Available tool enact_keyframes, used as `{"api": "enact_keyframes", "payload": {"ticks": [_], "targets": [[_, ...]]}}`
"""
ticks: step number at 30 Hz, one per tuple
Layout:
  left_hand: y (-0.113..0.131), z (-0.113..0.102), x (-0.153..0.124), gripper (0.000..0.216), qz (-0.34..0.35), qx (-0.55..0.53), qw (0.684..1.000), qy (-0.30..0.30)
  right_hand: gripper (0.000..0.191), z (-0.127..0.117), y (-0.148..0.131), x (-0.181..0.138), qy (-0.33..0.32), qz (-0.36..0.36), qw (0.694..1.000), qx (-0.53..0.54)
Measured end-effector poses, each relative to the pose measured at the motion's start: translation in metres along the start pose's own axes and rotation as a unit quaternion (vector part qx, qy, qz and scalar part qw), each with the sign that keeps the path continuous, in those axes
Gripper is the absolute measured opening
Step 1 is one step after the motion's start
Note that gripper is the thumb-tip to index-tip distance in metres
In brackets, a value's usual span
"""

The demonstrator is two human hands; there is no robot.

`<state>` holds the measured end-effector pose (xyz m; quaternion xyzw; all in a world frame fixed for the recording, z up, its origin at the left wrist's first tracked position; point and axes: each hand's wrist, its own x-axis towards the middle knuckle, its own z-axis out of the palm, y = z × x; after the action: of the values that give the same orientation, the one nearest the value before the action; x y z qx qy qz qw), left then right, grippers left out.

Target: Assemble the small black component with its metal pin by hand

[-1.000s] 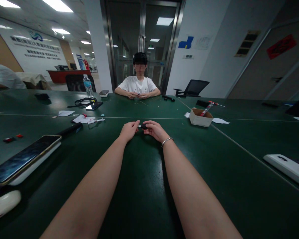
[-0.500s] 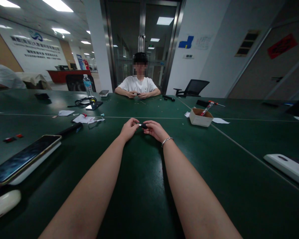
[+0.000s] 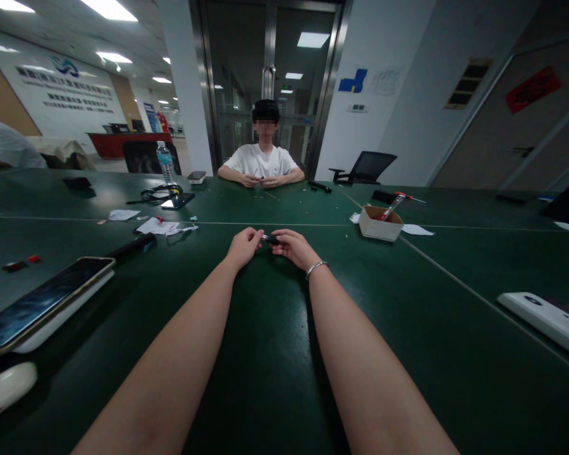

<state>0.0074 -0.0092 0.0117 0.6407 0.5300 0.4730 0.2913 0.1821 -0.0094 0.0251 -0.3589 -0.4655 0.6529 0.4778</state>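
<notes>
Both my arms stretch forward over the dark green table [image 3: 275, 354]. My left hand [image 3: 243, 246] and my right hand [image 3: 294, 248] meet in the middle, fingers pinched together on a small black part [image 3: 271, 239] held between them just above the tabletop. A silver bracelet [image 3: 315, 268] circles my right wrist. What the part is I cannot make out.
A phone [image 3: 42, 303] on a white block lies at left, a white device [image 3: 540, 319] at right. An open cardboard box [image 3: 378, 222] with a red-handled tool stands right of centre. Papers, cables and a water bottle [image 3: 164, 163] lie far left. A person in white sits opposite.
My hands stay together on the small black part, with only slight finger movement. The view has shifted a little.
</notes>
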Motion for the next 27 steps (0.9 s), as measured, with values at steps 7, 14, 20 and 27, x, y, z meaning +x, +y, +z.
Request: {"api": "enact_keyframes", "payload": {"ticks": [7,14,20,27], "targets": [[0.0,-0.002,0.001,0.037,-0.014,0.024,0.999,0.035,0.014,0.0,0.0,0.0,-0.001,-0.002,1.0,0.0],[-0.001,0.0,0.0,0.04,-0.002,0.041,0.999,0.006,0.014,-0.002,0.002,0.002,-0.027,-0.001,1.0,0.0],[0.0,-0.001,0.0,0.045,-0.017,0.076,0.997,0.014,0.023,-0.004,0.005,0.002,-0.048,-0.019,0.999,0.0],[0.009,-0.001,-0.004,0.048,-0.053,0.121,0.991,0.029,0.026,-0.004,0.006,0.003,-0.063,-0.028,0.997,-0.021]]}}
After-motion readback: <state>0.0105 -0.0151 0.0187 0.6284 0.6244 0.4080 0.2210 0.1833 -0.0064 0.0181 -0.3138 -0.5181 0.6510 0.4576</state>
